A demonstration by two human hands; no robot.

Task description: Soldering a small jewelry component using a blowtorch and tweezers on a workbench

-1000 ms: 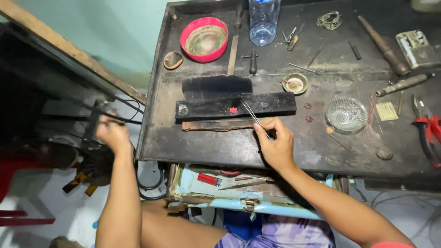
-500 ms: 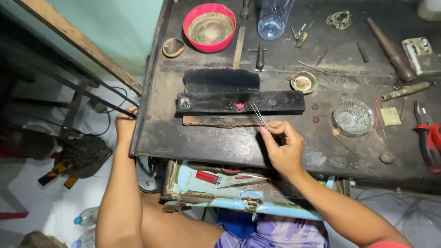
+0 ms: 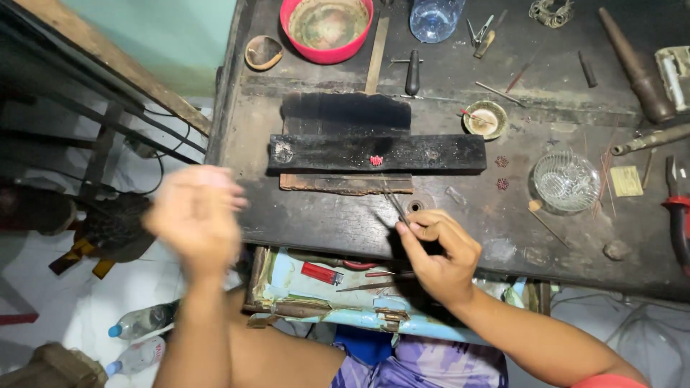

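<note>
Right hand (image 3: 440,253) pinching tweezers (image 3: 394,205), dark workbench (image 3: 323,215)

The workbench (image 3: 345,223) is dark, nearly black, and stained. Near its far edge stands a bright pink-red bowl (image 3: 327,27) with a dull brownish-green inside, and beside it a clear bluish bottle (image 3: 435,16). Towards the middle lies a charred black block (image 3: 377,153) carrying a tiny red piece (image 3: 376,160). Towards the right edge sits a clear cut-glass dish (image 3: 566,180) with a ribbed pattern, and at that edge are pliers with red handles (image 3: 678,219). Under the near edge, a drawer (image 3: 316,298) is pale blue with chipped paint.
</note>
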